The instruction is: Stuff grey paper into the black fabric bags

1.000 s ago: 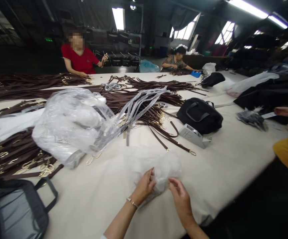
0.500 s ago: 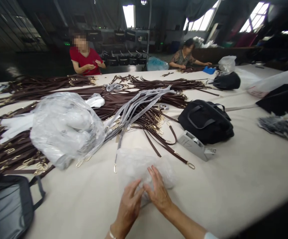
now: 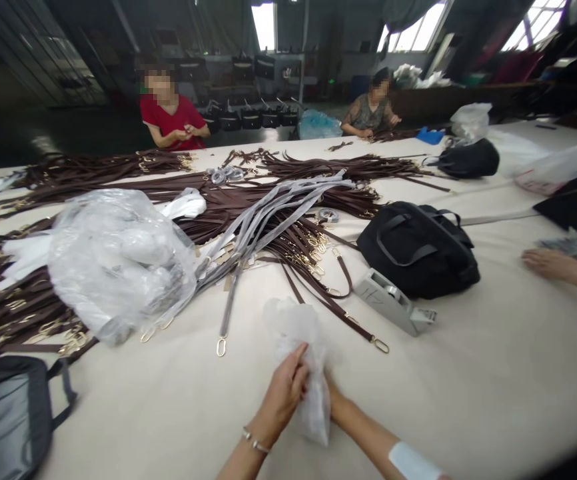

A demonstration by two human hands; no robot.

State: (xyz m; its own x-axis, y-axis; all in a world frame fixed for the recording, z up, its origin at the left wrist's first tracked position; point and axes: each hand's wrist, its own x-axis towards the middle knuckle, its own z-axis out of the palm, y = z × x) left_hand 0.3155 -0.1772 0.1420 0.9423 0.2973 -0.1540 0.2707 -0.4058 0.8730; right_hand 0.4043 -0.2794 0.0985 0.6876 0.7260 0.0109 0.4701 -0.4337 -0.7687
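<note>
My left hand [image 3: 282, 393] and my right hand [image 3: 332, 400] are closed on a thin white sheet of wrapping [image 3: 303, 363], gathered into a narrow upright bunch between them near the table's front edge. The right hand is mostly hidden behind the sheet. A brown strap with a gold clasp [image 3: 341, 313] lies just beyond the sheet. A grey strap with a gold ring [image 3: 226, 320] ends a little to its left.
A clear plastic bag of white stuffing [image 3: 118, 260] lies at left over piles of brown straps [image 3: 288, 220]. A grey tape dispenser [image 3: 393, 303] and a black bag [image 3: 418, 250] sit at right. Another person's hand [image 3: 548, 263] rests at far right. Two people work across the table.
The white sheet lay spread flat under my hands; now both hands have gathered and lifted it into a bunch. The view has shifted slightly right.
</note>
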